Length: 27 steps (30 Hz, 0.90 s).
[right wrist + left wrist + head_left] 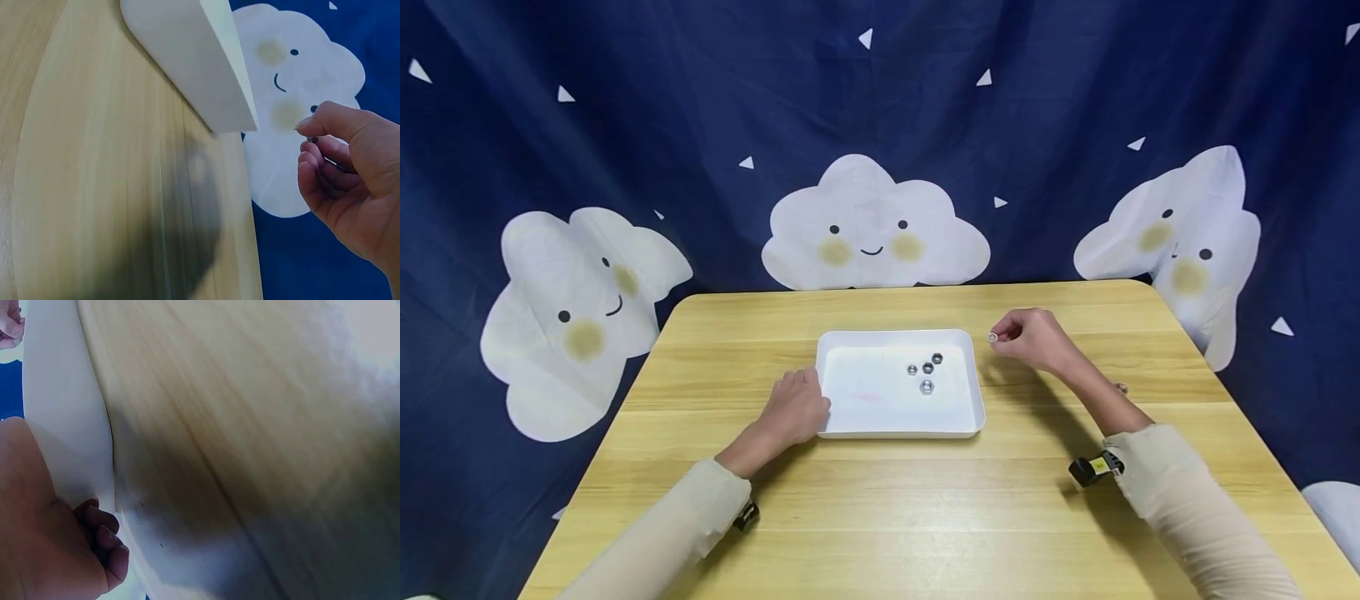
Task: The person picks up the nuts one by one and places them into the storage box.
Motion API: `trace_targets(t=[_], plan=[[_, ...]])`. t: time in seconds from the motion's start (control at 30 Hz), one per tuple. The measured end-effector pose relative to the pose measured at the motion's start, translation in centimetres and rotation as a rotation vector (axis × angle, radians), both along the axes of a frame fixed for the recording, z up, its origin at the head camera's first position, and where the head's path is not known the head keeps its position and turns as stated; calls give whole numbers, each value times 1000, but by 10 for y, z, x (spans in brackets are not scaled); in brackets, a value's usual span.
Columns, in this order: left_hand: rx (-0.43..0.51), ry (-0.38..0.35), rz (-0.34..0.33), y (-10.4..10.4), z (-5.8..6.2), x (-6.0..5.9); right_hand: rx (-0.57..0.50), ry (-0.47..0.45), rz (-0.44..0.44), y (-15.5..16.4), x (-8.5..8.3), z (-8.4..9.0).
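One wooden table stood before a dark blue curtain printed with smiling clouds. The right hand pinched a small nut just beside the white tray, which held four nuts. The left hand, fingers curled, rested against the tray's edge; whether it gripped was unclear.

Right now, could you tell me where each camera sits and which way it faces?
Head: looks forward and down at the table, white tray and nuts; both forearms show.
Left wrist: by the left hand, along the tray's outer wall.
Right wrist: by the right hand, pinching a small nut beside the tray.
All three views show the tray.
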<state>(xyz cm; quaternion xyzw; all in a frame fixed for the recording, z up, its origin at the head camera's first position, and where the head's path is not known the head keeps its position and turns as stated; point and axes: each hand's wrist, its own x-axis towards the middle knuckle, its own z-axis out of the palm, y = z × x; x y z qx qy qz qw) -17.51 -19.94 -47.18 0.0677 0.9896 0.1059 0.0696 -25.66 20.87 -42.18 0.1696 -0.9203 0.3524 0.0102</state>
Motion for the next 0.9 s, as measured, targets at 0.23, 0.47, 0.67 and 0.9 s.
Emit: trace_targets(t=[0.23, 0.47, 0.67, 0.9], plan=[[-17, -4, -1, 0, -1, 0, 2, 3, 24, -13, 3, 2], [-16, -11, -6, -1, 1, 0, -10, -25, 51, -28, 6, 4], [0, -34, 5, 0, 2, 0, -13, -48, 81, -37, 6, 0], [-4, -40, 6, 1, 1, -2, -21, -47, 100, -47, 5, -2]])
